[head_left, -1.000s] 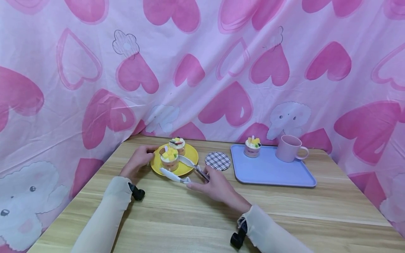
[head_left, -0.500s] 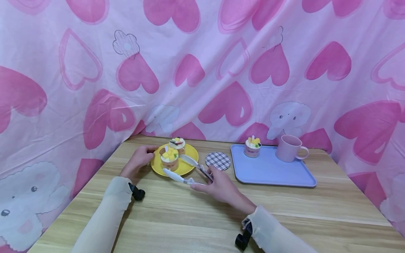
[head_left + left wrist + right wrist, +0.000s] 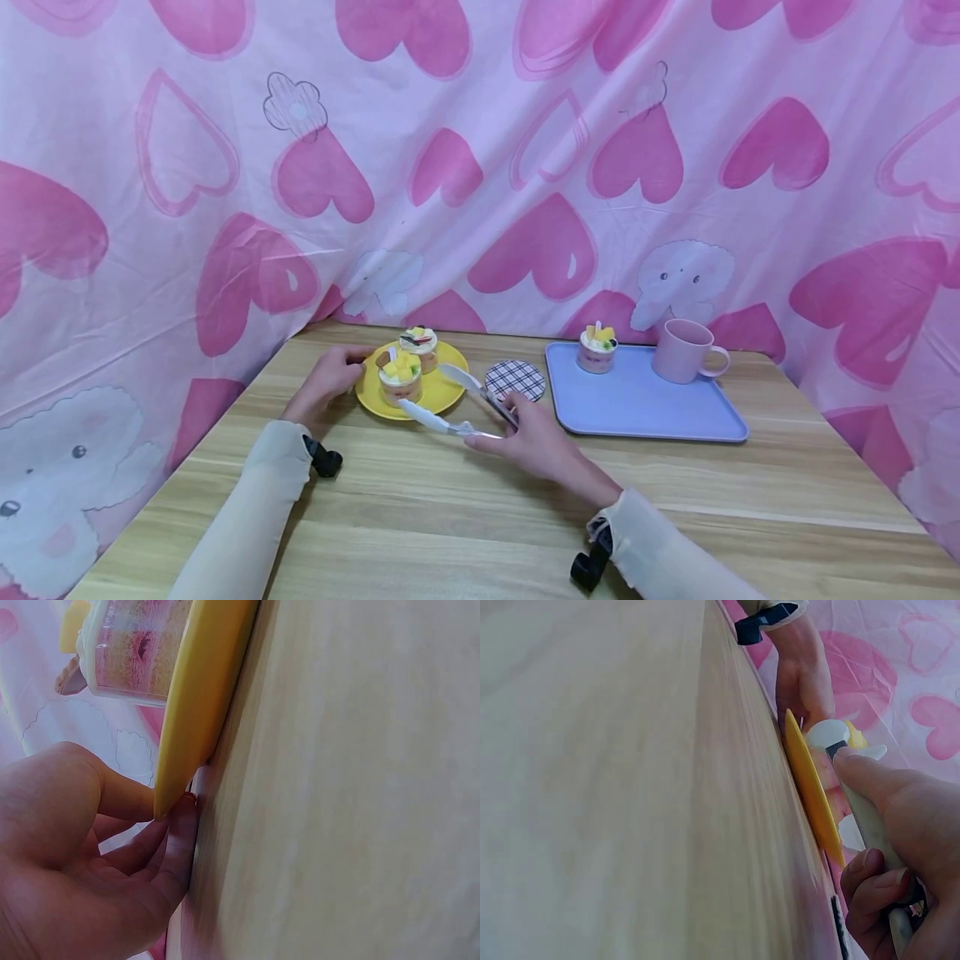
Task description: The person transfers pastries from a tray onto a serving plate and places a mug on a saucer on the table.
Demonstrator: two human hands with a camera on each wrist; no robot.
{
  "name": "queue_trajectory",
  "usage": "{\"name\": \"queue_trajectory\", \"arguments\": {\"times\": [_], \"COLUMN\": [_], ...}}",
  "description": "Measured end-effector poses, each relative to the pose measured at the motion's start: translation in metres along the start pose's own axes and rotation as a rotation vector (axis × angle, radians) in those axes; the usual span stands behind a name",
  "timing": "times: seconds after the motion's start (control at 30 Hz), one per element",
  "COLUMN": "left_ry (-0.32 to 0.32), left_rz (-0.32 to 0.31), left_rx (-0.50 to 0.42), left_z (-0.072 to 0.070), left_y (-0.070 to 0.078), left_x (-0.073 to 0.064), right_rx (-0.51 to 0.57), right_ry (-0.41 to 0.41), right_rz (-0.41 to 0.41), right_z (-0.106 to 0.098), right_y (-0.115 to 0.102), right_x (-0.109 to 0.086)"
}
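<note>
My left hand (image 3: 327, 382) pinches the left rim of a yellow plate (image 3: 435, 390), thumb above and fingers below in the left wrist view. Two dessert cups stand on that plate. The nearer cup (image 3: 400, 387) carries yellow cubes and a brown biscuit; behind it, the other cup (image 3: 420, 343) has cream and dark pieces on top. My right hand (image 3: 543, 442) holds a pair of tongs (image 3: 424, 415) with white tips. The tongs are spread, with nothing between the tips, and point at the plate's right side. In the right wrist view, my thumb presses along the handle (image 3: 870, 821).
Right of the plate lies a round checked coaster (image 3: 515, 380). A blue tray (image 3: 637, 412) farther right bears another dessert cup (image 3: 597, 353) and a pink mug (image 3: 682, 354). A pink heart-patterned cloth (image 3: 525, 167) hangs behind the wooden table (image 3: 420, 500).
My right hand and the tongs have drawn back to the right, away from the nearer cup. The left hand has stayed at the plate's rim, and both cups stand where they were.
</note>
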State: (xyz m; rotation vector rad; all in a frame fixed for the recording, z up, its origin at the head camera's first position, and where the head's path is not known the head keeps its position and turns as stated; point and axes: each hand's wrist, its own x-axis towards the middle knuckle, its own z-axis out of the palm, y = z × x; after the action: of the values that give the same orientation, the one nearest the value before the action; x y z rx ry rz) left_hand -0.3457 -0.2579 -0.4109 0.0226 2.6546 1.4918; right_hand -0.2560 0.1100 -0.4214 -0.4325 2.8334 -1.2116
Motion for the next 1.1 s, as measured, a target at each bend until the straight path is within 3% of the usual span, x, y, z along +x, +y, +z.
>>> {"name": "queue_trajectory", "arguments": {"times": [0.57,1.1], "left_ry": [-0.001,0.02], "left_rz": [0.01,0.043], "left_rx": [0.007,0.034], "left_z": [0.0,0.001], "left_y": [0.001,0.0], "left_x": [-0.001,0.0], "right_rx": [-0.003,-0.061], "right_ry": [0.111,0.152], "right_rz": [0.033,0.069], "right_z": [-0.037,-0.067], "right_y": [0.033,0.059], "right_x": [-0.002,-0.004]}}
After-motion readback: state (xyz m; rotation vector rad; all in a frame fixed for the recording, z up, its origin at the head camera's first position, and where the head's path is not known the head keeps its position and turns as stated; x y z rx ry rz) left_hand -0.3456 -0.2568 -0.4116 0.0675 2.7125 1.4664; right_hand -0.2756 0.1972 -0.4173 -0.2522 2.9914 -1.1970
